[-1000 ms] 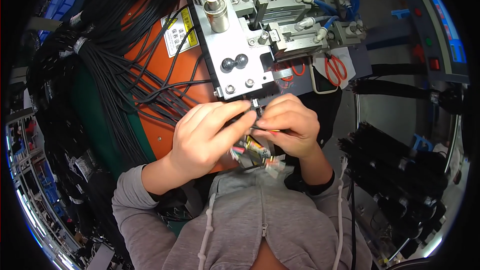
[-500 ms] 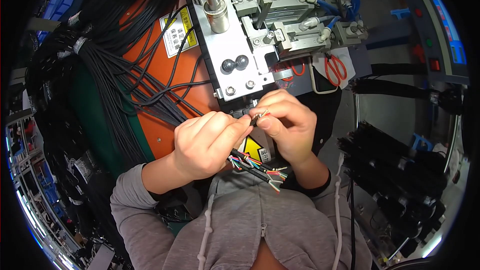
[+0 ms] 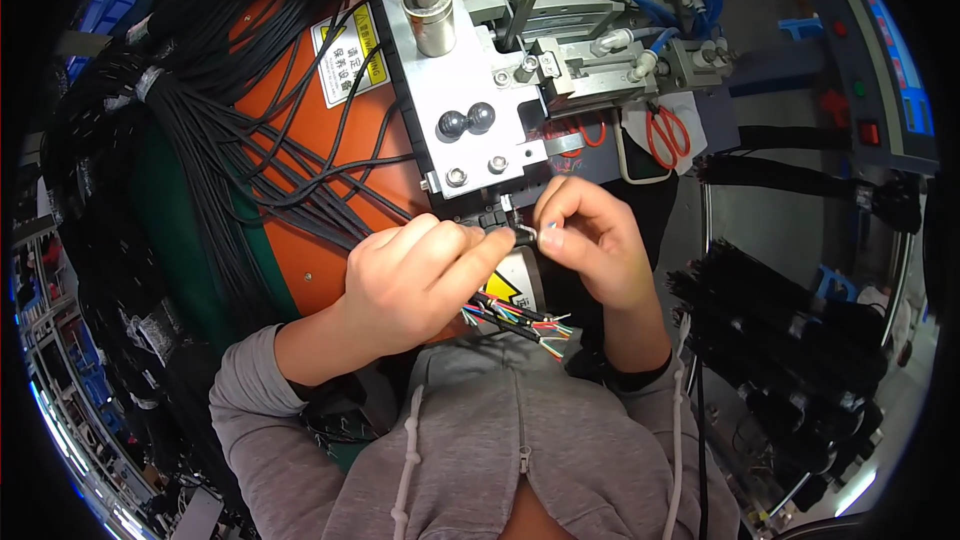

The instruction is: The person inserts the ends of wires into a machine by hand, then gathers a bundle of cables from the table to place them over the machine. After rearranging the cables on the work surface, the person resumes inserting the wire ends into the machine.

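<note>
My left hand [image 3: 405, 280] is closed around black cables, with thumb and forefinger pinching one by its tip [image 3: 524, 237] just below the machine head. Thin wires come out of that tip toward my right hand [image 3: 605, 250]. Its thumb and forefinger are pinched on a wire end, and a speck of blue shows between them. Below my left hand hang more cable ends [image 3: 515, 320], with red, white, green, blue and yellow wires fanned out. The exact grip is partly hidden by my fingers.
Ahead stands a metal machine head [image 3: 470, 70] with pneumatic cylinders and blue hoses. A bundle of black cables [image 3: 230, 140] lies over the orange panel [image 3: 290, 250] at left. Red-handled scissors [image 3: 665, 135] lie at right, near a control box [image 3: 870, 70] and hanging black cable bundles [image 3: 780, 320].
My right hand has drawn slightly right and down, away from the cable tip. My left hand keeps its hold, and the view has shifted a little.
</note>
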Tool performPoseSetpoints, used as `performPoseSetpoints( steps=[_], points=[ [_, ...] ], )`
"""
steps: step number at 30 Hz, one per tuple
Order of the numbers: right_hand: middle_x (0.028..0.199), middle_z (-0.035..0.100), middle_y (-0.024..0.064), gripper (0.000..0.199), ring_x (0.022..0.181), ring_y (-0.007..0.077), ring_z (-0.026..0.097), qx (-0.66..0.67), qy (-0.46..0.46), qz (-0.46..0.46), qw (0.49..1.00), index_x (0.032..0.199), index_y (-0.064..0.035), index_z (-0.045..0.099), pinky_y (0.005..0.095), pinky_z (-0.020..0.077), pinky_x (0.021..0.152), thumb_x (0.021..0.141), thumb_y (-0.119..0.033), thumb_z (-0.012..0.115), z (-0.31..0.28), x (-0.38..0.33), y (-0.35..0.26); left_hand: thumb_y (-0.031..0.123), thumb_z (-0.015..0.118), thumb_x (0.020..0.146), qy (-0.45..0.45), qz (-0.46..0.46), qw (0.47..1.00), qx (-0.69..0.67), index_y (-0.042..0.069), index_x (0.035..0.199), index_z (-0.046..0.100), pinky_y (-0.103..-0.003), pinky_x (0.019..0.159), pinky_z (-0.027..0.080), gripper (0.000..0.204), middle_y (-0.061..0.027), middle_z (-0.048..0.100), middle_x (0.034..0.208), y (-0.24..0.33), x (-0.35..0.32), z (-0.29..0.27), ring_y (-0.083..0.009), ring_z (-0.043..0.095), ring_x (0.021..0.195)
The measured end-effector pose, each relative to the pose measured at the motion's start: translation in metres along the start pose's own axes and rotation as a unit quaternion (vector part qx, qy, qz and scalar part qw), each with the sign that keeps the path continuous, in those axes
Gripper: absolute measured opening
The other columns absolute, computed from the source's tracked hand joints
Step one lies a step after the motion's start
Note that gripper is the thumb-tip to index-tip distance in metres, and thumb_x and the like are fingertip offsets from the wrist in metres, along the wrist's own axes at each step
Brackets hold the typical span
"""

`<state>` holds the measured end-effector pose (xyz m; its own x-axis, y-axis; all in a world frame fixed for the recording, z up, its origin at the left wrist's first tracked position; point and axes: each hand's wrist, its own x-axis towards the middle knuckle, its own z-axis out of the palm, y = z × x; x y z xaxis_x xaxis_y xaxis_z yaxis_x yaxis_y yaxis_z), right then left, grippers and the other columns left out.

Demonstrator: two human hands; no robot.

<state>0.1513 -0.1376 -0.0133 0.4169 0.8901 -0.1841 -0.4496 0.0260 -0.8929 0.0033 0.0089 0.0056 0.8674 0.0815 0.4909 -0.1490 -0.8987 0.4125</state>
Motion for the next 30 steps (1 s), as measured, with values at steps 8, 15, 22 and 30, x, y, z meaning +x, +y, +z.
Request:
performPoseSetpoints(
  steps=[8, 15, 22, 30],
  points=[
    [0.07, 0.059, 0.0088, 0.011, 0.065, 0.0183, 0.055, -0.433, 0.119, -0.281, 0.848, 0.072, 0.0004, 0.057, 0.0295, 0.0439, 0.061, 0.073, 0.003, 0.068, 0.006, 0.016, 0.019, 0.01, 0.064, 0.068, -0.082, -0.007, 0.993, 0.09, 0.004, 0.107, 0.067, -0.024, 0.045, 0.04, 0.04, -0.0011, 0.045, 0.071, 0.005, -0.002, 0.005, -0.0121, 0.049, 0.059],
    [0.066, 0.056, 0.0087, 0.01, 0.061, 0.021, 0.053, -0.486, 0.101, -0.274, 0.823, 0.073, 0.0001, 0.058, 0.03, 0.0425, 0.058, 0.07, 0.005, 0.066, 0.008, 0.017, 0.019, 0.01, 0.061, 0.071, -0.103, -0.029, 0.979, 0.172, 0.002, 0.106, 0.066, -0.021, 0.045, 0.037, 0.037, 0.0002, 0.044, 0.074, 0.013, -0.002, 0.007, -0.0097, 0.047, 0.061],
    [0.067, 0.056, 0.0071, 0.009, 0.06, 0.0186, 0.051, -0.367, 0.144, -0.206, 0.896, 0.074, 0.0002, 0.058, 0.0279, 0.0416, 0.058, 0.071, 0.005, 0.065, 0.002, 0.018, 0.037, 0.008, 0.065, 0.068, -0.103, -0.047, 0.984, 0.137, 0.006, 0.107, 0.068, -0.025, 0.047, 0.04, 0.039, -0.0017, 0.045, 0.073, 0.011, 0.003, 0.005, -0.013, 0.05, 0.058],
    [0.073, 0.061, 0.0063, 0.008, 0.067, 0.0174, 0.055, -0.318, 0.142, -0.131, 0.928, 0.076, 0.0015, 0.059, 0.0277, 0.0449, 0.063, 0.073, 0.005, 0.066, 0.004, 0.021, 0.033, 0.008, 0.065, 0.068, -0.053, -0.048, 0.991, 0.115, 0.005, 0.097, 0.068, -0.026, 0.05, 0.044, 0.03, -0.0014, 0.057, 0.076, 0.003, 0.002, 0.008, -0.0138, 0.055, 0.059]
  ],
)
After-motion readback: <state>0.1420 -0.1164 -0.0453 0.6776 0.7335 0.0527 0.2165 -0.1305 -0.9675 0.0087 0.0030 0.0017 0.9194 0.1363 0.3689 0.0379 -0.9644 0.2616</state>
